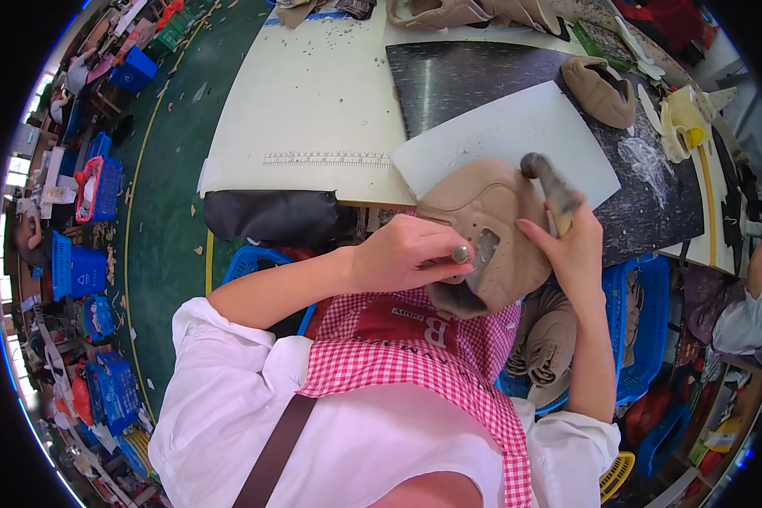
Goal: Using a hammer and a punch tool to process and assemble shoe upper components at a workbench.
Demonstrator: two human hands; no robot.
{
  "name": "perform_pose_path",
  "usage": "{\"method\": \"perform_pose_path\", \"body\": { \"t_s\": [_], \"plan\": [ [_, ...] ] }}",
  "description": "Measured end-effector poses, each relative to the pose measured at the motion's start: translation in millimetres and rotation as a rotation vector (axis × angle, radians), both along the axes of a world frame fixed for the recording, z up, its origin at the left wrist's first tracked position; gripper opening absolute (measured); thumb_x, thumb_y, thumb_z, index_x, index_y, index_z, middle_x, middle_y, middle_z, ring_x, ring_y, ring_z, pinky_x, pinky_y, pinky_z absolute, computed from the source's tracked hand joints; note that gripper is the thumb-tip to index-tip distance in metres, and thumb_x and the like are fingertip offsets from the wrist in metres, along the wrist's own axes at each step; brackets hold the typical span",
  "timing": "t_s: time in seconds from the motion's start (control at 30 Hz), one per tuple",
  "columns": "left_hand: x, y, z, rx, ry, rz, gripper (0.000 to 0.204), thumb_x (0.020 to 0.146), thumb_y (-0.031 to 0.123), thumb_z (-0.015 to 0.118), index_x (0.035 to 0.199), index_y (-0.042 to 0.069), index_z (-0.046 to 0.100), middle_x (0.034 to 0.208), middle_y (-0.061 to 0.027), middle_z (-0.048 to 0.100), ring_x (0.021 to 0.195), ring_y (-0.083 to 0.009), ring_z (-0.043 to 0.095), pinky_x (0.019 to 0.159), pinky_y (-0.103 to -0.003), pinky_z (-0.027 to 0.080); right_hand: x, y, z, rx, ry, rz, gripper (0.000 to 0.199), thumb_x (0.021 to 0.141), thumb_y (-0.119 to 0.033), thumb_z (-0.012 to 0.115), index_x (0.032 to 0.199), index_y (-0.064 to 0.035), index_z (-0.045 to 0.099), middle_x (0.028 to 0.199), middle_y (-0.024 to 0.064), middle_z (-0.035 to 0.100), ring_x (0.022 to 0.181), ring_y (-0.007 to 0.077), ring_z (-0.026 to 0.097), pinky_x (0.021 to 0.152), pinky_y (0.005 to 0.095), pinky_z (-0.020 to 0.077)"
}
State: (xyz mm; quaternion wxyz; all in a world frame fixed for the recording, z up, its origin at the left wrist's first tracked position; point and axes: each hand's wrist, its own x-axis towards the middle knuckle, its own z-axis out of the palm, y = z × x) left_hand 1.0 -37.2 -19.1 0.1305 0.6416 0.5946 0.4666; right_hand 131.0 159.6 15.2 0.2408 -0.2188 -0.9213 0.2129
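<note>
A beige shoe upper (487,199) lies in front of me, over the table's near edge, with a cut-out opening in its side. My left hand (411,254) is closed around a metal punch (460,254), whose round end points up beside that opening; its lower end is hidden. In my right hand (574,245) is a hammer (550,182) with a dark head, blurred by motion, above the upper's right side. The thumb of that hand reaches toward the upper; whether it touches cannot be made out.
Under the upper's far side lies a white board (516,127) on a black mat (474,72). Another beige upper (599,91) rests at the mat's far right. Blue baskets (648,322) with more uppers stand below the table. A co-worker's arm (758,262) shows at far right.
</note>
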Motion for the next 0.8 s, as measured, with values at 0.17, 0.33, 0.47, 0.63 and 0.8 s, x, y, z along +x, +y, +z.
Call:
{"method": "perform_pose_path", "body": {
  "t_s": [0.17, 0.33, 0.47, 0.63, 0.8],
  "plan": [
    [-2.0, 6.8, 3.6, 0.09, 0.018, -0.009, 0.01, 0.075, 0.007, 0.067, 0.082, 0.005, 0.06, 0.071, -0.0061, 0.061, 0.059, -0.0194, 0.06, 0.051, -0.026, 0.047, -15.7, 19.8, 12.8, -0.492, -0.124, 0.043, 0.038, 0.056, -0.013, 0.079, 0.082, -0.0033, 0.053, 0.069, 0.0022, 0.052, 0.063, 0.0111, 0.048, 0.059, 0.0272, 0.0417],
    [-7.5, 18.9, -3.9, 0.044, -0.017, -0.02, 0.011, 0.074, 0.009, 0.067, 0.081, 0.005, 0.06, 0.071, -0.006, 0.061, 0.059, -0.0202, 0.059, 0.052, -0.027, 0.047, -7.4, 28.7, 12.7, -0.234, -0.032, 0.083, 0.035, 0.062, -0.015, 0.078, 0.086, -0.0027, 0.056, 0.07, 0.0049, 0.055, 0.064, 0.0148, 0.052, 0.059, 0.0269, 0.0411],
    [-6.6, 10.2, 0.0, 0.036, 0.037, -0.027, 0.012, 0.075, 0.011, 0.067, 0.08, 0.004, 0.059, 0.071, -0.0058, 0.06, 0.062, -0.0202, 0.06, 0.054, -0.028, 0.048, 49.5, -11.3, 68.5, -0.435, 0.39, 0.04, 0.026, 0.079, -0.018, 0.063, 0.1, -0.0049, 0.056, 0.066, 0.0017, 0.053, 0.055, 0.0108, 0.051, 0.049, 0.0255, 0.0412],
    [-9.1, 15.9, 10.0, 0.049, 0.208, -0.094, 0.01, 0.077, 0.01, 0.064, 0.082, 0.003, 0.059, 0.074, -0.0062, 0.061, 0.066, -0.0187, 0.06, 0.057, -0.027, 0.049, 78.2, -36.2, 65.9, -0.382, 0.111, 0.514, 0.019, 0.081, -0.015, 0.059, 0.094, -0.0015, 0.058, 0.078, 0.009, 0.057, 0.066, 0.0176, 0.056, 0.056, 0.0288, 0.0425],
    [-20.0, 15.8, 11.2, -0.208, -0.808, 0.036, 0.013, 0.087, 0.009, 0.054, 0.09, -0.003, 0.058, 0.082, -0.0051, 0.063, 0.075, -0.0099, 0.06, 0.066, -0.023, 0.051, 62.9, -25.5, 33.0, -0.397, -0.29, -0.015, 0.021, 0.083, -0.014, 0.058, 0.096, 0.0018, 0.057, 0.077, 0.0176, 0.059, 0.064, 0.0318, 0.059, 0.058, 0.0347, 0.045]
  ]
}}
